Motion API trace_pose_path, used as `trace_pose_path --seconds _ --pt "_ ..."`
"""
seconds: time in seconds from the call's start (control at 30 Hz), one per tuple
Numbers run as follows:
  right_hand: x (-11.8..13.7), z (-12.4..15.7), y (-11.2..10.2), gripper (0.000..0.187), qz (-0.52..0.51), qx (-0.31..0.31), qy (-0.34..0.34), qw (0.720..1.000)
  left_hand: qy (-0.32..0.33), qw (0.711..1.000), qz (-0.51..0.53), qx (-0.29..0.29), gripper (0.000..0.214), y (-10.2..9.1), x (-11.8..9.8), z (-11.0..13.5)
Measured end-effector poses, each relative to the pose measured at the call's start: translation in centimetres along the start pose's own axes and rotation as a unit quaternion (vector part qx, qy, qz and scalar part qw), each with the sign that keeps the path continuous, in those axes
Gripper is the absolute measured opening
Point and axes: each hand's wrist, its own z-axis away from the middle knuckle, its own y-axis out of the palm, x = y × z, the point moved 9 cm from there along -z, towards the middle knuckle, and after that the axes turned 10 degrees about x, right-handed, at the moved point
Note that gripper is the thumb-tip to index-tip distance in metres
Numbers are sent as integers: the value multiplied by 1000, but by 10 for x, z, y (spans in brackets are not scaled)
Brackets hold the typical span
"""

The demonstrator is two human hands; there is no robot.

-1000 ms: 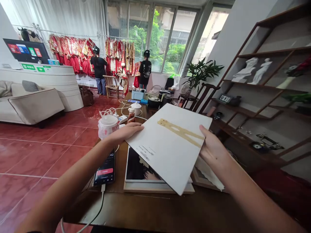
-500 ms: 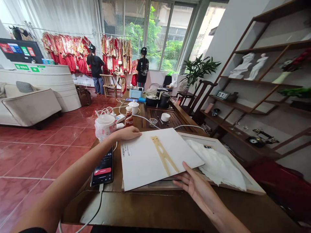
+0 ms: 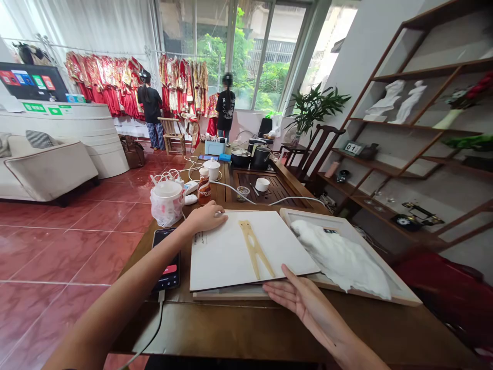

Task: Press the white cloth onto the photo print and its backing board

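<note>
**A:** What's the left hand (image 3: pixel 206 218) doing?

**B:** It's resting on the board's (image 3: pixel 227 262) top edge, open and loosely curled, gripping nothing.

**A:** And the right hand (image 3: pixel 304 303)?

**B:** It's lying open with the palm turned up, and its thumb (image 3: pixel 289 275) is sitting right at the board's lower edge. I can't tell whether it's actually touching.

**A:** Where's the board lying?

**B:** It's lying flat on the table (image 3: pixel 231 329), on top of a thin panel (image 3: pixel 231 294). Its right side is overlapping a wooden frame (image 3: pixel 358 239), and a white cloth (image 3: pixel 339 259) is bunching up inside that frame. A tan forked strip (image 3: pixel 254 249) is lying on the board, near its middle.

**A:** What's sitting near the hands?

**B:** A phone (image 3: pixel 166 262) is lying just beside the left forearm, with a cable (image 3: pixel 156 326) running off the table's near edge. Beyond the left hand, a bagged container (image 3: pixel 166 203) and a sauce bottle (image 3: pixel 204 189) are standing on the table.

**A:** Anyone else around?

**B:** Yes, two people (image 3: pixel 150 105) are standing at the far end with their backs turned, beside racks of red garments (image 3: pixel 102 85). Neither of them is anywhere near the table, and a shelf with two white figurines (image 3: pixel 393 100) is rising along the right wall.
</note>
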Motion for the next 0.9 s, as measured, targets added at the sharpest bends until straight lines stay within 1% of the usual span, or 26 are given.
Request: trace_pose_path --seconds 0.13,0.2,0.3,0.47,0.57,0.63,0.77,0.83,0.9 --pt "-1 2 0 40 33 1 35 999 -1 1000 -17 -2 32 4 0 1" --pt "-2 3 -2 35 25 -10 45 999 0 1000 -27 -3 33 5 -1 1" --pt "-3 4 -2 28 -4 -25 45 999 3 999 -44 -7 33 6 -3 1" --pt "-6 5 0 30 -23 -32 36 999 -7 998 -64 -16 33 6 -6 4" --pt "-7 4 1 31 -25 -37 34 998 5 997 -67 -23 31 3 -19 9" --pt "-7 3 3 30 -20 -32 31 999 27 997 -65 -23 29 0 -34 13" --pt "-7 1 4 32 2 -19 29 999 55 995 -74 -46 28 -5 -59 21" --pt "-9 1 4 35 15 -11 33 999 78 993 -81 -40 27 0 -68 26" --pt "-11 2 2 36 31 -7 38 999 102 991 -86 -26 36 8 -74 33"
